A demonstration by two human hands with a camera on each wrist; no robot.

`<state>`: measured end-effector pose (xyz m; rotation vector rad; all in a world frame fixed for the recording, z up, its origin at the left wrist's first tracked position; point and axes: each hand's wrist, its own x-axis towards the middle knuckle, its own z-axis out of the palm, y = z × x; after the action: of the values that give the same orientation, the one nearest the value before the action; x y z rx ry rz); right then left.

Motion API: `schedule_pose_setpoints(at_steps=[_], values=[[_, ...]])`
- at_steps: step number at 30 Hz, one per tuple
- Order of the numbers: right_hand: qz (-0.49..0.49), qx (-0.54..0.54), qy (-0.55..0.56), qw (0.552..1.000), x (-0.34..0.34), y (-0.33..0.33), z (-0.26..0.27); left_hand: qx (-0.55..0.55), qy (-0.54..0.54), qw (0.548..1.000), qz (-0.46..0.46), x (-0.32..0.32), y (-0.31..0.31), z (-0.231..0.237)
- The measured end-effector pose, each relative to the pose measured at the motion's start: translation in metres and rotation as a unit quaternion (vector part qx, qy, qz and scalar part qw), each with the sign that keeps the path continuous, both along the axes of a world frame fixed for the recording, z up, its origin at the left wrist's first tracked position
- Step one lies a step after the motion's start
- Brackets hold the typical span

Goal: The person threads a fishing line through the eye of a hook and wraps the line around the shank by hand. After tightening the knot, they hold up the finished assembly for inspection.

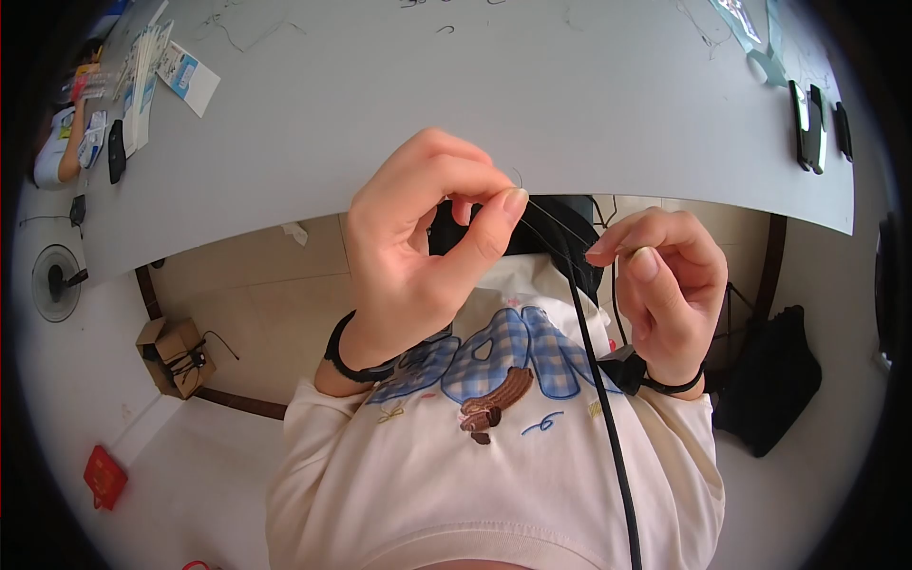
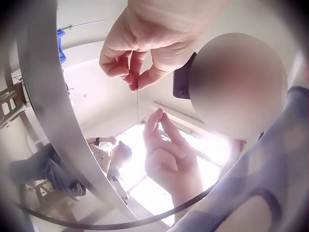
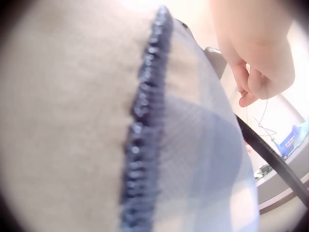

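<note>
A thin dark thread runs between my two hands, just in front of the table's near edge. My left hand pinches it between thumb and forefinger, and a short curled end sticks up past the fingertips. Lower and to the right, my right hand pinches the thread with thumb and forefinger, its other fingers curled. The left wrist view shows the thread hanging from the left fingertips toward the right hand. In the right wrist view, fine strands trail below the right hand.
The grey table carries scattered dark thread bits at its far side. Papers lie at the far left, a black stapler-like object at the right. A black cable crosses my shirt. Another person sits at the far left.
</note>
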<state>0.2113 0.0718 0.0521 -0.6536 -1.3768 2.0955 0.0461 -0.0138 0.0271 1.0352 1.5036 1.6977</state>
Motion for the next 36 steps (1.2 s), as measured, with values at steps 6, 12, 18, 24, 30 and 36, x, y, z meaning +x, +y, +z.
schedule_pose_setpoints(at_steps=[6, 12, 18, 24, 30, 36], values=[[-0.009, 0.037, 0.015, 0.999, -0.004, -0.002, 0.005, 0.053, 0.089, 0.993, 0.053, 0.001, 0.0, -0.004], [-0.021, 0.043, -0.066, 0.997, 0.001, 0.003, 0.008, 0.024, 0.001, 1.0, -0.003, -0.009, -0.005, -0.003], [-0.006, -0.011, -0.165, 0.986, 0.021, 0.02, -0.003, 0.056, -0.117, 0.991, -0.022, -0.017, -0.005, -0.009], [0.009, 0.065, -0.181, 0.981, 0.002, 0.006, -0.001, 0.038, -0.169, 0.983, -0.059, -0.002, -0.001, -0.009], [0.079, 0.106, -0.177, 0.975, -0.017, 0.001, 0.006, 0.038, -0.113, 0.992, -0.05, 0.0, 0.0, -0.009], [0.065, 0.022, -0.168, 0.983, -0.015, -0.002, 0.006, 0.098, -0.057, 0.994, 0.01, 0.0, 0.001, -0.012]])
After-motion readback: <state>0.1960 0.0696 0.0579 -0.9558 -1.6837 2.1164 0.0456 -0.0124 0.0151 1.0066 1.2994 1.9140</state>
